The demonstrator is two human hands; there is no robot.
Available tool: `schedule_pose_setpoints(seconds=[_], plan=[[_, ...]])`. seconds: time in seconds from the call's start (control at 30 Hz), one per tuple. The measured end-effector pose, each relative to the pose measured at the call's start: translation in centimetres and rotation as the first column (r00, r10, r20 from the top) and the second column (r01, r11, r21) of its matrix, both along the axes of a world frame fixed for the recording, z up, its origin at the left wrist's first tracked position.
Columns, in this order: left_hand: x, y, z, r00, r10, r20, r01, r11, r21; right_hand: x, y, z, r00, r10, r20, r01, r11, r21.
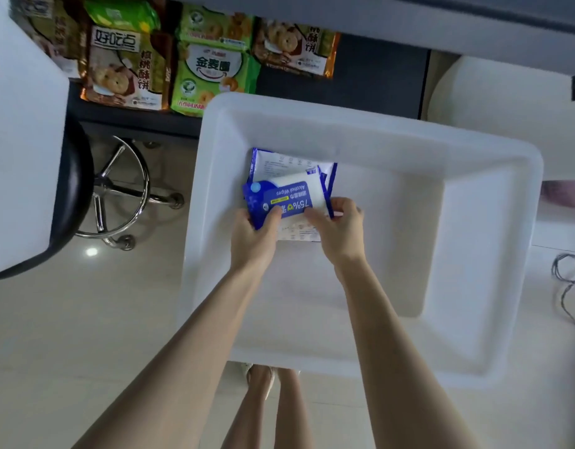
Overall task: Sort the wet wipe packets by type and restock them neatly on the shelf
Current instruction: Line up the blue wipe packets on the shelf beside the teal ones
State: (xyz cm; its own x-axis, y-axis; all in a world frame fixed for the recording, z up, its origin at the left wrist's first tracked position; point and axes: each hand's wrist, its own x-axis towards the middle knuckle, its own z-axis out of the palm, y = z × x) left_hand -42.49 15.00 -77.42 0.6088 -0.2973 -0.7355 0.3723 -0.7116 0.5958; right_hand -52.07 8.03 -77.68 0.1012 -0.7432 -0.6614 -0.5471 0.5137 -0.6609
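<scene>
Blue packet printed 75% Alcohol Wipes, white flap on top, inside white bin, lying over white-backed packets with blue edges, left hand fingers curled round its left end, right hand pinching its right end

A black chrome-based stool stands on glossy pale floor beside a dark shelf of biscuit packets.

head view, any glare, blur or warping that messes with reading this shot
Head view: the white tub is washed out, its walls almost shadeless; wide-angle warping bows its rim; a glare spot shines on the floor; the blue wipes packet is sharp enough to read its print, and so are the biscuit packs on the shelf.
</scene>
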Motion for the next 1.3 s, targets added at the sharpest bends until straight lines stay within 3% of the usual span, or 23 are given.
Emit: schedule_pose_setpoints(seconds=[0.2,0.37,0.47,0.57,0.63,0.83,0.97,1.1,1.2,1.3], plan=[[0.1,0.9,1.9,0.994,0.064,-0.086,-0.065,0.998,-0.017,-1.7,1.1,1.0,0.994,-0.055,0.090,0.037,0.981,0.189],[-0.1,2.6,5.8,0.961,0.012,-0.276,-0.059,0.985,-0.163,-3.8,2.2,4.7,0.923,-0.270,0.274,0.168,0.924,0.343],[-0.9,4.0,9.0,0.935,0.025,-0.353,-0.099,0.976,-0.195,-4.9,2.7,7.6,0.886,-0.292,0.360,0.167,0.926,0.339],[-1.8,4.6,11.9,0.935,0.040,-0.351,-0.112,0.976,-0.188,-5.3,3.0,10.6,0.929,-0.192,0.316,0.121,0.965,0.231],[-2.3,4.5,13.5,0.932,0.056,-0.358,-0.130,0.974,-0.185,-5.4,3.0,12.5,0.917,-0.209,0.339,0.125,0.959,0.254],[-4.3,4.2,19.4,0.919,0.079,-0.387,-0.192,0.945,-0.264,-6.3,2.4,19.0,0.772,-0.362,0.522,0.171,0.910,0.378],[-4.9,4.7,25.1,0.953,0.009,-0.301,-0.116,0.933,-0.340,-7.3,1.9,25.7,0.780,-0.280,0.559,0.129,0.947,0.293],[-4.1,4.4,33.5,0.994,-0.069,-0.083,0.026,0.901,-0.433,-7.5,1.7,34.5,0.795,-0.181,0.580,0.102,0.981,0.166],[-3.6,3.8,41.0,0.985,-0.167,0.042,0.165,0.842,-0.513,-7.2,1.4,41.7,0.732,-0.140,0.667,0.068,0.989,0.133],[-3.4,3.0,48.1,0.980,-0.155,0.123,0.198,0.777,-0.598,-6.9,0.6,48.9,0.628,-0.062,0.776,-0.054,0.991,0.123]])
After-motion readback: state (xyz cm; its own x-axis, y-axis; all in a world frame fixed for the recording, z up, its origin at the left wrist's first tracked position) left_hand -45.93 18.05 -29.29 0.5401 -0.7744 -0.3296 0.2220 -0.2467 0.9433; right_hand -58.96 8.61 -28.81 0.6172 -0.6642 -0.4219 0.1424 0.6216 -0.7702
